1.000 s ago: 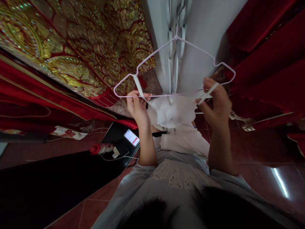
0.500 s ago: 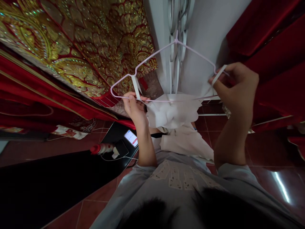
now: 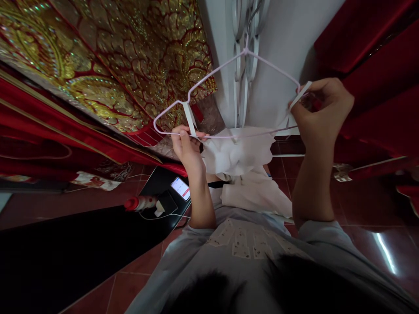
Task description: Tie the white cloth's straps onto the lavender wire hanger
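Observation:
A pale pink clothes hanger [image 3: 216, 77] hangs by its hook in front of me. Below it is a white ruffled garment [image 3: 225, 152] with two straps. The left strap [image 3: 189, 117] runs over the notch in the hanger's left shoulder. My left hand [image 3: 190, 150] is closed around the bottom bar, where that strap comes down. On the other side, my right hand [image 3: 322, 107] pinches the right strap [image 3: 300, 95] close to the hanger's right notch. The hanger's right tip is hidden behind those fingers.
White metal rings [image 3: 240, 65] hang against the pale wall behind the hanger. A gold-and-red sequined garment [image 3: 137, 56] fills the left, red cloth [image 3: 376, 96] the right. On a black bench [image 3: 98, 244] lie a lit phone [image 3: 180, 188] and a red-capped bottle [image 3: 139, 203].
My right hand has risen slightly with the right strap, which now sits nearer the hanger's right notch. My left hand and the hanger have shifted slightly to the right.

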A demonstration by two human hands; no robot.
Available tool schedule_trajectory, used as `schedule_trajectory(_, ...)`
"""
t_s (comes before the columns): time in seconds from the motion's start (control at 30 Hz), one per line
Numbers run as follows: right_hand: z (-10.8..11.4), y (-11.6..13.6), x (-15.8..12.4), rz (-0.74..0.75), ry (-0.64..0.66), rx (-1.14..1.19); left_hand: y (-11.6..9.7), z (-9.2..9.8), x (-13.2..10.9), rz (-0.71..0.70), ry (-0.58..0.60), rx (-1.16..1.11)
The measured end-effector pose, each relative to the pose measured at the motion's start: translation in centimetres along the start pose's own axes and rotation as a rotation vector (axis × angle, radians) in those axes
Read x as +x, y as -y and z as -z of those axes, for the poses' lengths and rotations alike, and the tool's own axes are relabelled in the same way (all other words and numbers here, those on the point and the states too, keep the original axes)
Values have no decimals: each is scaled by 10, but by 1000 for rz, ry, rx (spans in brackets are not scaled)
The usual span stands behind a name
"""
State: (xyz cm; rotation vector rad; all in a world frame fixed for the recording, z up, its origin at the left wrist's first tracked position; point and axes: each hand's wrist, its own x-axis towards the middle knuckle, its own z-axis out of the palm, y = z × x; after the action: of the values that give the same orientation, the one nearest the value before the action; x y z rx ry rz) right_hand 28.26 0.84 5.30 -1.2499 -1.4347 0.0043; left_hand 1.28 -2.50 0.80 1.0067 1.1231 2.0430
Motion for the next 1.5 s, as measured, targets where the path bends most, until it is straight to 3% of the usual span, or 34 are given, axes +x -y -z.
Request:
schedule_trajectory(0.23,7,-16,9,15,47,21,6,1,1,-26,27,-45)
schedule_trajectory(0.43,7,12,-10,246,-195,32,8,1,2,9,23,-1)
schedule_trajectory(0.5,2,27,-30,251,-50,140,8,1,2,10,20,-5)
schedule_trajectory(0.63,-11,38,-69,271,460,61,8,1,2,-7,16,-36)
schedule_trajectory(0.7,-14,35,-82,249,516,-41,7,3,1,-7,35,-47)
schedule_trajectory(0.77,-15,31,-88,216,480,-75,4,8,-1,-2,66,-22)
schedule_trajectory(0.87,-15,26,-89,220,445,-51,-10,23,-4,-2,216,144)
schedule_trajectory(0.97,-16,24,-88,221,429,-53,-36,39,-6,54,518,356)
schedule_trajectory(1.07,-17,23,-89,206,393,-39,-67,43,-6,67,639,365)
schedule_trajectory(1.17,-14,24,-89,209,378,-11,-89,36,1,26,542,208)
schedule_trajectory(1.27,-10,23,-88,227,397,-15,-92,34,14,28,394,49)
schedule_trajectory(1.37,-8,22,-86,230,432,-35,-73,49,28,12,296,25)
schedule_trajectory(1.5,-10,21,-87,220,457,-22,-30,81,39,-162,30,1)
